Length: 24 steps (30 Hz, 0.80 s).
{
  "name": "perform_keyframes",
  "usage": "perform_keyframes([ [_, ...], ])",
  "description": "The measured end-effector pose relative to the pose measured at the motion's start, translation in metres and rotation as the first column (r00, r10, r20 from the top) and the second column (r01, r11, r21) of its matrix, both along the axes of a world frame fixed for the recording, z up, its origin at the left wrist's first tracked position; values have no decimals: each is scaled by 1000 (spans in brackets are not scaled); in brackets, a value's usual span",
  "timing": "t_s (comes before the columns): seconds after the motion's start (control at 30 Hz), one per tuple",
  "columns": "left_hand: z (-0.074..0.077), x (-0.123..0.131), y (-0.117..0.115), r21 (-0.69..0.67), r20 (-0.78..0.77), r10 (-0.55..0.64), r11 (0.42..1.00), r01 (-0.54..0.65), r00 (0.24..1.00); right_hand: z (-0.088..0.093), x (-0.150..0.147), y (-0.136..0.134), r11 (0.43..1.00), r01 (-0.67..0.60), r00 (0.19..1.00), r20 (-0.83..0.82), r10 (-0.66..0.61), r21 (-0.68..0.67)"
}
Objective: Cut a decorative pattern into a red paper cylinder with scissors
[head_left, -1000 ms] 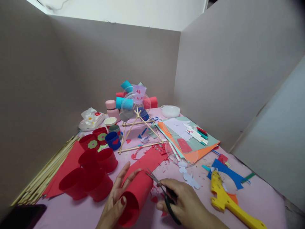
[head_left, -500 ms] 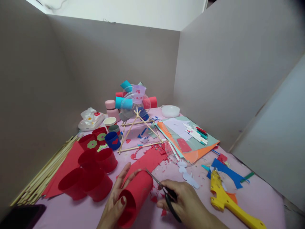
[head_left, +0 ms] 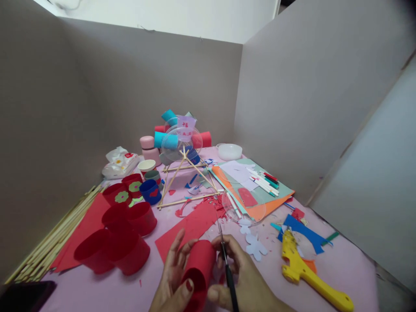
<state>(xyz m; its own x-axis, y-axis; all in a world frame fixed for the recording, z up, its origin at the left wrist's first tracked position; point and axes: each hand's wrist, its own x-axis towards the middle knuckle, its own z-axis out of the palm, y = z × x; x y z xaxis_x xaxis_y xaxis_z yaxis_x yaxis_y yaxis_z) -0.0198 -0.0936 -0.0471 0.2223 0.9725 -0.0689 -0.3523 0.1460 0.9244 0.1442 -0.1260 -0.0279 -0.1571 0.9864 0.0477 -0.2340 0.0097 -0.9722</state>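
Note:
My left hand (head_left: 172,277) is wrapped round a red paper tube (head_left: 200,262), thumb at its near rim and fingers along the far side. The tube lies tilted, with its open end toward me. My right hand (head_left: 245,273) grips black-handled scissors (head_left: 230,277), and its fingertips touch the tube's right side. The blades point away from me and look closed, clear of the paper. Beyond the tube a flat red paper sheet (head_left: 188,225) lies on the pink tablecloth, with red scraps (head_left: 212,203) at its far end.
Several red cups (head_left: 130,251) stand at left beside bamboo sticks (head_left: 55,238). A stick frame (head_left: 184,156) carrying coloured cups and clear discs stands at the back. On the right are a yellow glue gun (head_left: 302,268), blue paper (head_left: 302,234) and markers (head_left: 264,182) on coloured sheets.
The scissors have come away from the tube's far rim and turned to point straight ahead. The tube has turned more upright in view, and my right fingers now touch it.

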Motion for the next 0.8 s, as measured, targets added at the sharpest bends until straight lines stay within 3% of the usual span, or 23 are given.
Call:
perform_keyframes([
  [0.17, 16, 6, -13, -21, -133, -16, 1000, 13, 991, 8, 4, -1, 997, -60, 996, -70, 63, 43],
  [0.27, 21, 6, -15, -44, -146, 8, 999, -14, 989, 2, 3, -1, 1000, -30, 999, 13, 30, 4],
  [0.4, 18, 10, -16, -21, -160, 63, 998, -68, 985, -16, -2, 1, 996, 80, 974, 210, -87, 41],
  [0.5, 12, 10, -14, 23, -225, 74, 997, -70, 972, -19, -2, 1, 994, 77, 972, 217, -93, 82],
  [0.7, 13, 2, -7, 136, -149, -3, 990, 24, 989, -3, 9, 1, 997, -24, 957, 289, 0, 80],
  [0.8, 19, -2, -8, 50, -183, -108, 992, 119, 977, 2, 12, 1, 995, -65, 957, 289, 42, 74],
])
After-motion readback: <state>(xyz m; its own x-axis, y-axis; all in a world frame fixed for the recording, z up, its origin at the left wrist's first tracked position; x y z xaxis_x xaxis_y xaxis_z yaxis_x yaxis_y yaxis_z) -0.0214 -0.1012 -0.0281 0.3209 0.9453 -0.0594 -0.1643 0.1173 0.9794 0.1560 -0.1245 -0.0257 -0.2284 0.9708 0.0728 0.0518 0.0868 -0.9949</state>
